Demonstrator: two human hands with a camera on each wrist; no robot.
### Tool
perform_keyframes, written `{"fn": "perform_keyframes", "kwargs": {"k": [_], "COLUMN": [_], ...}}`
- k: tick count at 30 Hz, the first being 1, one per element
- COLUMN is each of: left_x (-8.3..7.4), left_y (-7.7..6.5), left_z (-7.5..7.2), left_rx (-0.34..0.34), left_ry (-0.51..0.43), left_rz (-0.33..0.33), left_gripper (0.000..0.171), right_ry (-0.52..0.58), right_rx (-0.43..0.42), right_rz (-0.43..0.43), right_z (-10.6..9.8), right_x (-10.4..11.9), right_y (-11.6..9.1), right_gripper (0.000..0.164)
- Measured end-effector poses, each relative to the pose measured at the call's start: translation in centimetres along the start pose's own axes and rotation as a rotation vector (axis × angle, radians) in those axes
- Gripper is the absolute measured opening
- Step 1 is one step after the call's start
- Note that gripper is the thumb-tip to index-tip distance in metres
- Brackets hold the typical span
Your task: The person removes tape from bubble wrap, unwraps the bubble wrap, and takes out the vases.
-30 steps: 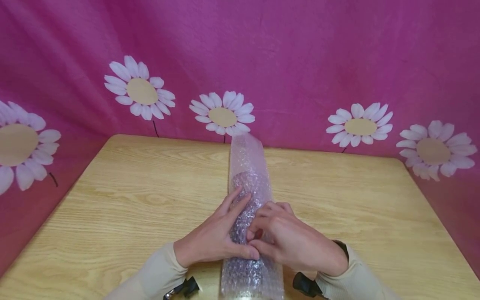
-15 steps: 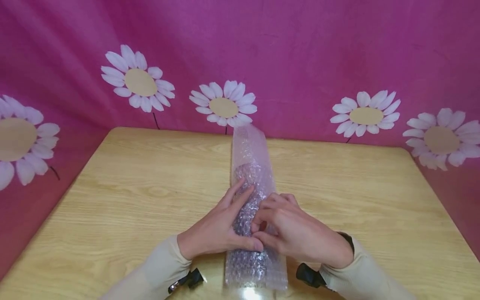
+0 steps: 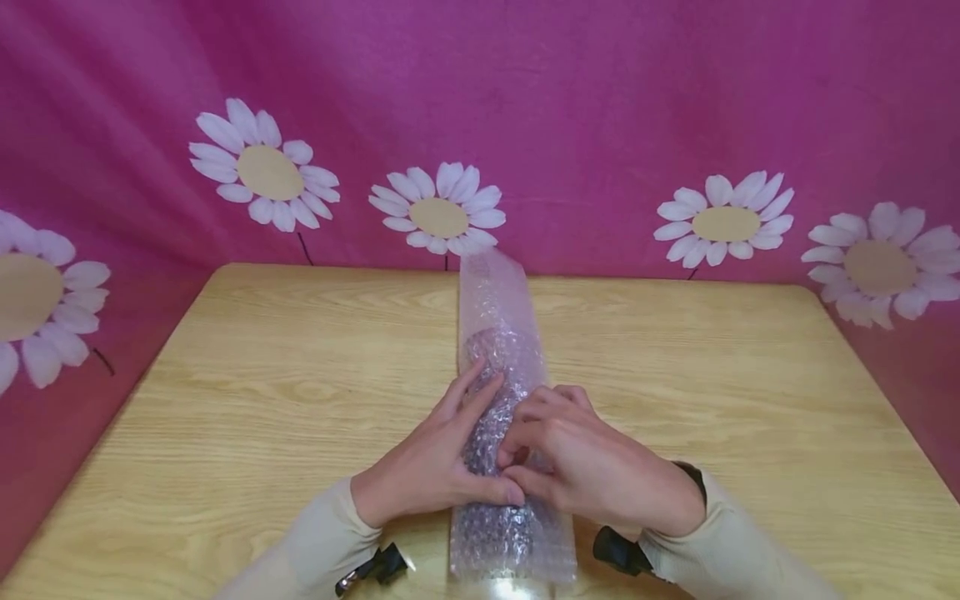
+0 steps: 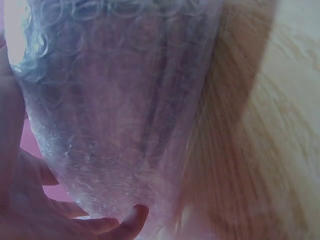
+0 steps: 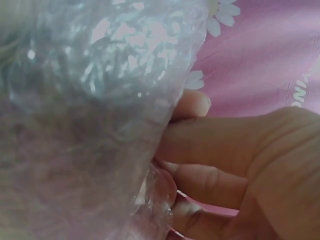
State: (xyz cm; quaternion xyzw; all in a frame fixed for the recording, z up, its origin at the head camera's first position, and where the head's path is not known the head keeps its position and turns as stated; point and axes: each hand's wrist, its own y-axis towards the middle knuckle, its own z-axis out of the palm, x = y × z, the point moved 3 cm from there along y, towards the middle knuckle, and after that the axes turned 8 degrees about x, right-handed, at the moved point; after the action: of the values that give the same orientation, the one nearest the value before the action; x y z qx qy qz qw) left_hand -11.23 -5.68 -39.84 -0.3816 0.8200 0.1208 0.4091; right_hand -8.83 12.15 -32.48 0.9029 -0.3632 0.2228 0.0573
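In the head view, the bubble wrap (image 3: 495, 425) runs up the middle of the frame, from the bottom nearly to the far edge of the table (image 3: 262, 375). It looks like a long roll. Your left hand (image 3: 435, 467) comes in from the lower left. Two of its fingers lie nearly straight on the wrap, and its thumb reaches across it. Your right hand (image 3: 577, 467) comes in from the lower right, with its fingers curled down and its thumb close to them, pinching the wrap. The two thumbs are very near each other; I can't tell if they touch. A pink cloth (image 3: 585, 100) with big white flowers (image 3: 438, 217) fills the top.

In the left wrist view, the wrap fills the left and middle. Your left fingers sit at the lower left, their tips against its side. Dark streaks show through the bubbles, but I can't tell what is inside.

In the right wrist view, the wrap is big and shiny on the left. Your right fingers and thumb hold its edge, and a bit of clear plastic pokes between the fingers.

My guess is you are at the step of fixing the wrap's edge. The next move seems to need a steady left hand and a soft right pinch.
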Motion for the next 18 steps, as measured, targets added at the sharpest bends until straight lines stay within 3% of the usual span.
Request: {"fn": "perform_keyframes", "kwargs": {"k": [18], "left_x": [-0.02], "left_y": [-0.10], "left_z": [0.02], "left_rx": [-0.002], "left_ry": [0.012], "left_rz": [-0.004], "left_gripper": [0.122], "right_ry": [0.030], "right_rx": [0.044], "right_rz": [-0.002], "right_z": [0.13], "right_x": [0.09], "right_y": [-0.12], "right_gripper": [0.006]}}
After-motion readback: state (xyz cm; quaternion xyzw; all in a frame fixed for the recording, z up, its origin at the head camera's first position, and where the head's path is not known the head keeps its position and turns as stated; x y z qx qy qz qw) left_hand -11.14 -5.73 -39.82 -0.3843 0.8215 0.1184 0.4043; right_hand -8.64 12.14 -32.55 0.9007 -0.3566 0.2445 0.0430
